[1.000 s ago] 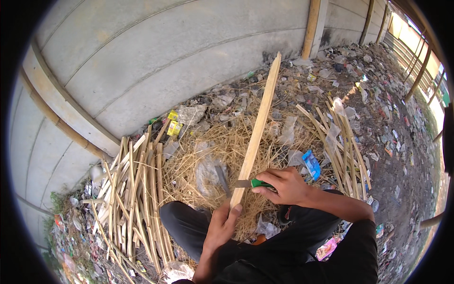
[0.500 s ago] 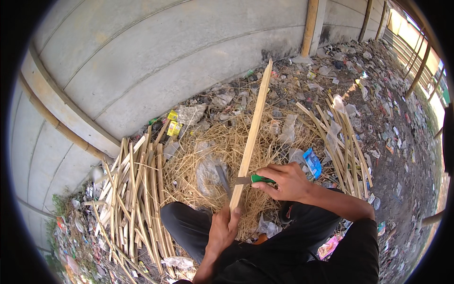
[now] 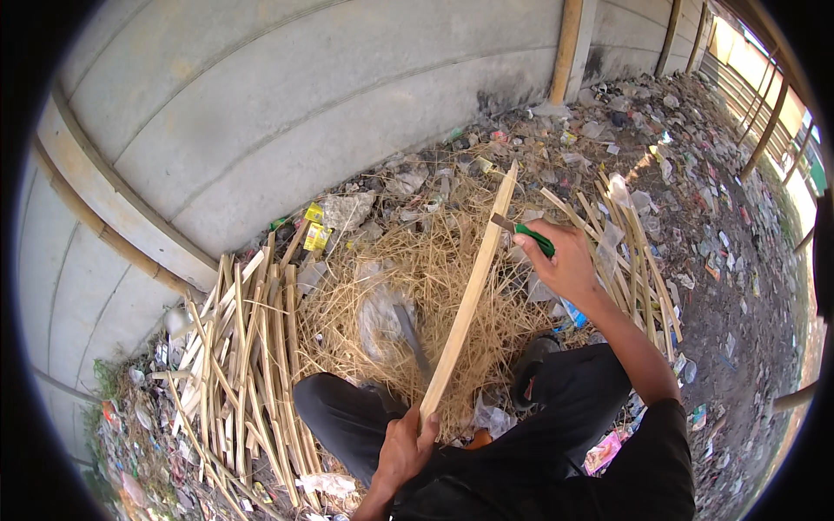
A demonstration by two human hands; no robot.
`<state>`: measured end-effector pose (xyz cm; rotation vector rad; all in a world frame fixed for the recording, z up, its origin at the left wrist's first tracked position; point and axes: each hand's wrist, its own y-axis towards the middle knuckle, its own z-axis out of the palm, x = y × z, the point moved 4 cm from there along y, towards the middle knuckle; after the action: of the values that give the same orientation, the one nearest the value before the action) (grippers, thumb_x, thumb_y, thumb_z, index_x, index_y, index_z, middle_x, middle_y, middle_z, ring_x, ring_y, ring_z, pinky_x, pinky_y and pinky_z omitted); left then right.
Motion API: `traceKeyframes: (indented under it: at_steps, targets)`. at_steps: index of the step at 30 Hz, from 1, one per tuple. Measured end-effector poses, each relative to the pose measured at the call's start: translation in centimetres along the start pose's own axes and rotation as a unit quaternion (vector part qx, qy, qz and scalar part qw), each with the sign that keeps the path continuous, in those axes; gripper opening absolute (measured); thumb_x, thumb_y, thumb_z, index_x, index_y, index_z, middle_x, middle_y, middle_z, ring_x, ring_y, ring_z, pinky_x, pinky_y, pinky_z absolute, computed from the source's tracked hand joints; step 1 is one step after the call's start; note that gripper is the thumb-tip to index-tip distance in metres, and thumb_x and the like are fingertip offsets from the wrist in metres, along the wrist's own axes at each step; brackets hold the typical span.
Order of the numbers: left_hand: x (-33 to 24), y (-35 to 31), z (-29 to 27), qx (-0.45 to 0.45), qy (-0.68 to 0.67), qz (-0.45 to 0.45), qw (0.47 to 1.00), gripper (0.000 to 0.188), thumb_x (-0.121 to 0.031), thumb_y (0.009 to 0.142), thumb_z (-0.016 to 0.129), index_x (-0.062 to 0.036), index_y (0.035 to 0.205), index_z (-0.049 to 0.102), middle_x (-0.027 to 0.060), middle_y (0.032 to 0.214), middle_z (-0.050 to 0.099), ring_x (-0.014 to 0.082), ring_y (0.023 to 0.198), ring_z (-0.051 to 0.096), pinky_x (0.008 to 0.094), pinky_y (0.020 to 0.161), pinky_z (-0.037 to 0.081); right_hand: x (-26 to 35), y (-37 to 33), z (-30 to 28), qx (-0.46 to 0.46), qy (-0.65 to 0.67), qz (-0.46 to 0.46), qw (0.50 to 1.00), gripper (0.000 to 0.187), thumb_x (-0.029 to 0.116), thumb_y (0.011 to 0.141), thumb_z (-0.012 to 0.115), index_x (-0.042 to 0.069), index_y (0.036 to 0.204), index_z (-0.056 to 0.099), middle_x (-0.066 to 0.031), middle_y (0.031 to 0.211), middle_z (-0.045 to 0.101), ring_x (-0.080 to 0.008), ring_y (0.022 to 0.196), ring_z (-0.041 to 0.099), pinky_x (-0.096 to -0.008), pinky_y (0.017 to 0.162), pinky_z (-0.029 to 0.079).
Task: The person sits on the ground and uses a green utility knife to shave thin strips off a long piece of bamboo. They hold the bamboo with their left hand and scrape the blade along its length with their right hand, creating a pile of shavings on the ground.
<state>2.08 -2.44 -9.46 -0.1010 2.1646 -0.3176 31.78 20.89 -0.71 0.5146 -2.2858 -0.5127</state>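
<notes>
My left hand (image 3: 403, 451) is closed round the near end of a long, pale wooden strip (image 3: 462, 326), which slants up and away to the right. In my right hand (image 3: 560, 260) is a knife (image 3: 526, 234) with a green handle, its short dark blade lying across the strip near the far end. Beneath the strip, a longer grey metal blade (image 3: 412, 340) rests by a clear plastic bag (image 3: 378, 313); its lower end is hidden. Thin straw-like shavings (image 3: 434, 252) cover the ground around them, between my legs.
Many split wooden strips (image 3: 248, 373) lie in a heap at my left, and a smaller bundle (image 3: 638, 269) lies at my right. A grey panel wall (image 3: 330, 104) runs along the far side. Litter (image 3: 730, 321) covers the ground at right.
My right hand and the knife have moved up along the strip, away from my left hand. The strip's far end has dropped and shifted right.
</notes>
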Motion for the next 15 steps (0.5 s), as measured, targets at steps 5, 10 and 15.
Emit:
traceKeyframes:
  at_steps: [5,10,15]
  targets:
    - [0.5,-1.5,-0.4,0.017,-0.019,0.012,1.000,0.045,-0.041,0.111,0.058,0.0032,0.104,0.062,0.0272,0.070,0.061,0.0520,0.071,0.065,0.0545,0.066,0.050,-3.2,0.8,-2.0,-0.067,-0.009,0.069,0.995,0.031,0.032,0.107,0.073,0.002,0.113,0.078,-0.0140,0.077,0.074,-0.0241,0.058,0.065,-0.0373,0.056,0.047]
    - [0.8,-0.2,-0.7,0.003,0.022,0.003,1.000,0.043,-0.038,0.110,0.062,0.0035,0.102,0.061,0.0298,0.072,0.065,0.0537,0.075,0.069,0.0573,0.068,0.053,0.7,-1.6,-0.1,-0.006,0.043,-0.016,0.999,0.032,0.035,0.106,0.074,0.004,0.114,0.077,-0.0126,0.080,0.074,-0.0272,0.061,0.069,-0.0396,0.058,0.052]
    - [-1.7,1.6,-1.0,-0.054,0.011,0.045,0.997,0.041,-0.036,0.109,0.065,0.0034,0.101,0.060,0.0299,0.072,0.067,0.0536,0.074,0.069,0.0579,0.068,0.053,5.1,-4.8,2.6,0.106,0.029,-0.101,0.989,0.031,0.039,0.105,0.075,0.009,0.110,0.076,-0.0084,0.085,0.075,-0.0291,0.064,0.073,-0.0414,0.059,0.057]
